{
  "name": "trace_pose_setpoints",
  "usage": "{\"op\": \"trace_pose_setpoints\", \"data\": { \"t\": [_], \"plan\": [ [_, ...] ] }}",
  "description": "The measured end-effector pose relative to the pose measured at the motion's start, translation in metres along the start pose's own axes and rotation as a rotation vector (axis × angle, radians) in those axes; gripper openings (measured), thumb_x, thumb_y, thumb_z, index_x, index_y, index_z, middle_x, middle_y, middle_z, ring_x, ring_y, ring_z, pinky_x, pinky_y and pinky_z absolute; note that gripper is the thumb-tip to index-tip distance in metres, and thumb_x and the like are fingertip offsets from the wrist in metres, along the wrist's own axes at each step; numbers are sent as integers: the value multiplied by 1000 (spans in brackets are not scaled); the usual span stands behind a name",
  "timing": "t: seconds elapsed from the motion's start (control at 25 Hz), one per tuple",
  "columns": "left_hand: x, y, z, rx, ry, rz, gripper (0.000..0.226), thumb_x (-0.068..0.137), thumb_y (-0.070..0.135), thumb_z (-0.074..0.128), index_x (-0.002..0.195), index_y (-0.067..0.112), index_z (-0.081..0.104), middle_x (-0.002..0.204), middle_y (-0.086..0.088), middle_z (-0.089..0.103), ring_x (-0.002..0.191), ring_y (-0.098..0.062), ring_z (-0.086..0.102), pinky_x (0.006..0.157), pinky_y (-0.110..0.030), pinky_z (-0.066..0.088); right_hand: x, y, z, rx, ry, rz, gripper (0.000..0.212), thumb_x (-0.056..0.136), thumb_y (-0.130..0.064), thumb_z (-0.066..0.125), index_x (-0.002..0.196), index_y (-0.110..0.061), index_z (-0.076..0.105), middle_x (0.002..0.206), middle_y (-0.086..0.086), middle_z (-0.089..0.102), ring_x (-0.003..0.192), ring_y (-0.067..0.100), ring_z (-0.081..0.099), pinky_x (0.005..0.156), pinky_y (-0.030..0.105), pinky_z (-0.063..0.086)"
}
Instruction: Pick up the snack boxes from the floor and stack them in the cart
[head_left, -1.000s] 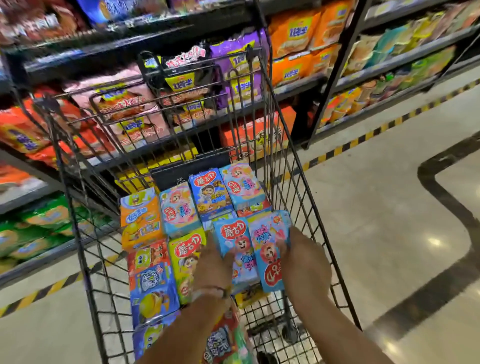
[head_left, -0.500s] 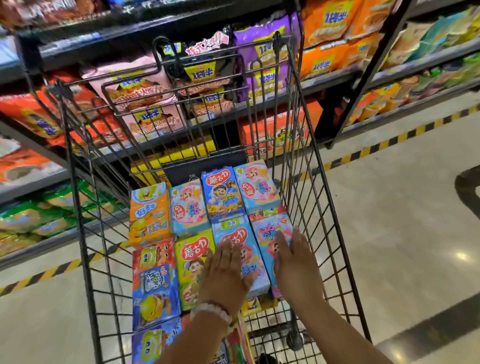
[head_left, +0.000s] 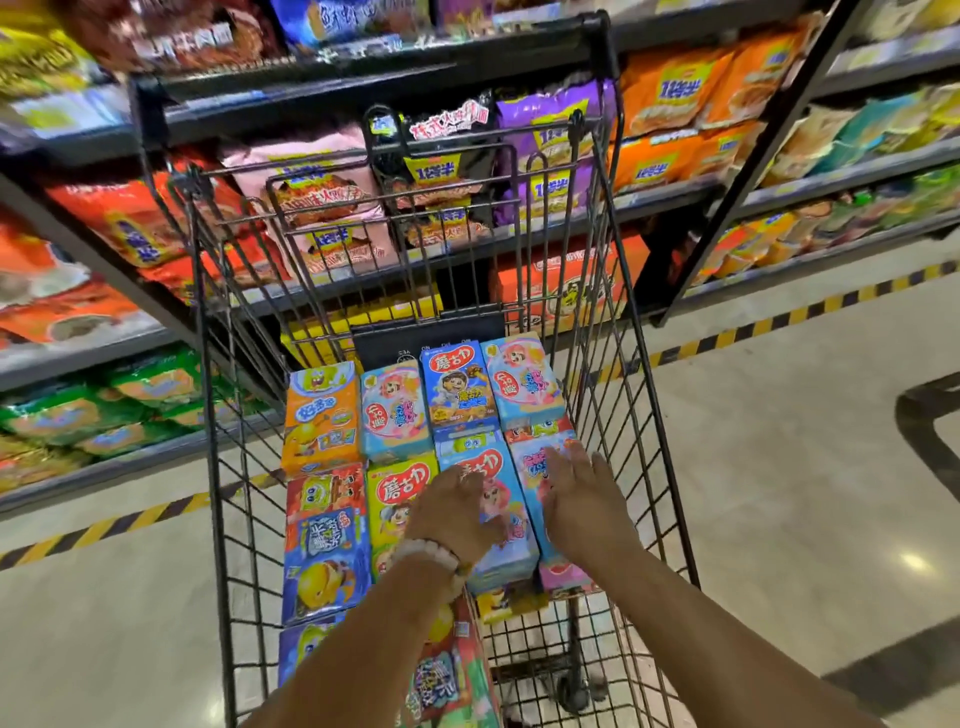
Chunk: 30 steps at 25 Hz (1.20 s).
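Resting flat: left hand (head_left: 457, 506), right hand (head_left: 582, 499) atop snack boxes (head_left: 511, 525) in cart (head_left: 649, 415).

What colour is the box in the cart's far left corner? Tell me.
Orange, with a blue logo; the box shows clearly in the head view.

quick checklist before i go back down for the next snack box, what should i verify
1. Left hand free: ok, fingers lie flat on the light blue box, gripping nothing.
2. Right hand free: ok, open on the pink and blue box.
3. Both boxes seated in the cart: ok, lying flat side by side.
4. Far row tidy: ok, four boxes side by side, starting at the orange box.
5. Space for more: ok, bare wire floor near the person.
6. Boxes left on the floor: cannot tell, none in view.
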<state>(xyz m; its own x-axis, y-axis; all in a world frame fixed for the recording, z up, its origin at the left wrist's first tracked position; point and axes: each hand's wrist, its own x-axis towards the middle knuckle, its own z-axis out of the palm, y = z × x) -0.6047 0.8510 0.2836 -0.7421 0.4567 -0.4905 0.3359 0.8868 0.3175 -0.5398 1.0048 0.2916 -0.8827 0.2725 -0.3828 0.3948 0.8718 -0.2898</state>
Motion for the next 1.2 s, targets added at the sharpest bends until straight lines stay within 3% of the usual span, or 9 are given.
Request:
{"op": "trace_pose_setpoints", "data": {
  "t": [0.16,0.32,0.48,0.6,0.68,0.84,1.04,1.2],
  "plan": [
    [-29,-7,-53,-11,143,98,71,92,51,44,148,15,20,155,-6,20,143,-20,19,113,-28,18,-30,-24,-60,7,44,-164,56,100,-29,34,151,-20,13,158,8,10,145,19,12,112,24,19],
    [-94,-15,-130,-1,407,182,69,85,51,45,143,16,32,148,-5,34,134,-22,33,106,-29,27,-80,-66,-115,-44,190,-275,57,100,-29,37,151,-22,13,158,3,10,144,17,12,112,24,14],
    [-187,-43,-194,104,656,245,75,71,53,46,136,15,44,139,-8,47,127,-28,43,104,-38,34,-143,-115,-157,-83,446,-340,58,95,-38,42,148,-18,27,156,5,19,145,22,14,115,32,14],
    [-260,-72,-219,191,823,269,71,70,57,52,126,12,54,125,-12,58,115,-32,55,96,-45,43,-193,-147,-174,-145,624,-416,62,87,-45,40,141,-13,43,147,9,39,138,29,32,111,43,27],
    [-303,-91,-224,229,889,237,71,72,61,43,121,11,56,119,-12,61,109,-32,58,91,-45,47,-222,-165,-179,-213,698,-445,59,85,-43,45,134,-11,50,138,11,51,130,33,45,105,46,34],
    [-380,-117,-219,252,935,85,85,73,66,29,134,11,47,132,-11,54,122,-30,50,100,-45,40,-271,-187,-179,-247,770,-441,58,84,-46,48,131,-12,54,133,15,54,121,37,51,98,50,41],
    [-453,-131,-193,257,999,-80,86,73,67,24,137,12,44,135,-11,50,125,-31,47,99,-48,38,-323,-201,-179,-240,689,-501,61,92,-54,38,142,-20,41,146,7,41,134,30,36,110,45,26],
    [-503,-122,-161,235,1057,-203,85,74,68,26,133,10,47,130,-11,53,120,-31,50,96,-48,42,-350,-199,-172,-297,664,-584,64,88,-58,31,135,-17,50,137,12,50,126,33,46,103,48,35]
  ]
}}
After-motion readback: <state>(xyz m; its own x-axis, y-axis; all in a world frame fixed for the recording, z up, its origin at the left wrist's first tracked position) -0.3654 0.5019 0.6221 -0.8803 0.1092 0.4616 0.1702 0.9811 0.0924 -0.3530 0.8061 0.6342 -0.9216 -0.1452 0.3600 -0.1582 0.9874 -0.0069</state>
